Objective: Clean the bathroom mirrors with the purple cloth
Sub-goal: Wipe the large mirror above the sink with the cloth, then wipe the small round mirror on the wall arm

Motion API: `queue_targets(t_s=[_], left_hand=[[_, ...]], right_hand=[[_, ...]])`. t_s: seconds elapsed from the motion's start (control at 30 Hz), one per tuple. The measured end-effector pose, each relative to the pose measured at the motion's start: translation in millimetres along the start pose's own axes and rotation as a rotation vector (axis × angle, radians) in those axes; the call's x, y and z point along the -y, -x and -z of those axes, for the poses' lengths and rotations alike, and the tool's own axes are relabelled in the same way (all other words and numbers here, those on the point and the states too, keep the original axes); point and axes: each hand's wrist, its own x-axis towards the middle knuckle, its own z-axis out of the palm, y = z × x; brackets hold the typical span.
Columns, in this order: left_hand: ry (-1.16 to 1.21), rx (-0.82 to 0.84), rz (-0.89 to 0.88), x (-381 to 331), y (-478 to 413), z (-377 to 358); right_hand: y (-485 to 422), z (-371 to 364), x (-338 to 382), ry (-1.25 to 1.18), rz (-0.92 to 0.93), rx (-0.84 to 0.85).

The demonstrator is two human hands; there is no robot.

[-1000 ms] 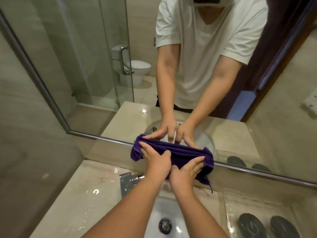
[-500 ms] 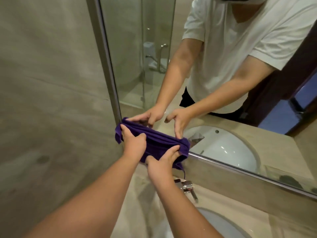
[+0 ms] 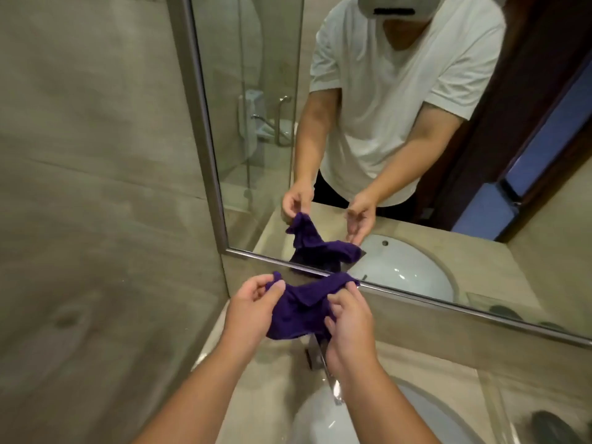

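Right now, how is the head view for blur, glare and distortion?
Head view: wide-angle bending bows the mirror frame; soft motion blur on both hands and the purple cloth; small glare spots on the sink basin; lighting dim, warm.

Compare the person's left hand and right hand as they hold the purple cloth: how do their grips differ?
The left hand pinches the purple cloth at its upper left corner, thumb on top; the right hand curls its fingers into the cloth's right edge. The left hand sits higher and nearer the wall; the right hand sits lower, over the tap. Both hold the cloth off the mirror.
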Motion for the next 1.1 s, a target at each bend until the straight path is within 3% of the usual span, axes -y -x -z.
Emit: queue_targets(t_s=[0.13,0.23,0.3,0.47,0.67,0.83,0.9,0.97,1.03,1.1], left_hand=[[-0.171,0.242,-0.116,-3.1,45.7,-15.9],[-0.183,0.352,-0.127,-10.8,67.3,-33.8],[-0.159,0.443,-0.141,-14.9,78.7,-46.5],[-0.150,0.619,-0.221,-20.7,104.9,-86.9],[-0.088,0.444,-0.243,-28.2,126.2,-134.1],[-0.211,0.632,-0.396,-21.0,174.5,-175.9],[-0.204,0.694,-0.449,-17.8,201.9,-193.8],[-0.180,0.809,-0.482,-18.1,233.2,-209.3],[-0.197,0.942,-0.552,-18.6,263.9,-221.8],[-0.250,0.997,-0.645,-18.1,289.3,-230.1]], right_hand=[[32.8,42.7,12.4,0.135,-0.043,0.111],[57.6,68.2,28.0,0.281,-0.044,0.297],[70.7,83.6,40.6,0.367,-0.021,0.335],[90.5,119.4,74.0,0.424,0.104,0.124],[121.9,183.9,139.8,0.064,0.242,-0.284],[172.1,234.3,178.1,-0.003,0.315,-0.389],[194.9,248.7,185.3,0.027,0.336,-0.335],[217.6,258.9,190.1,0.119,0.355,-0.174],[239.9,262.3,189.5,0.340,0.332,-0.020],[254.7,267.5,184.3,0.555,0.332,-0.035]])
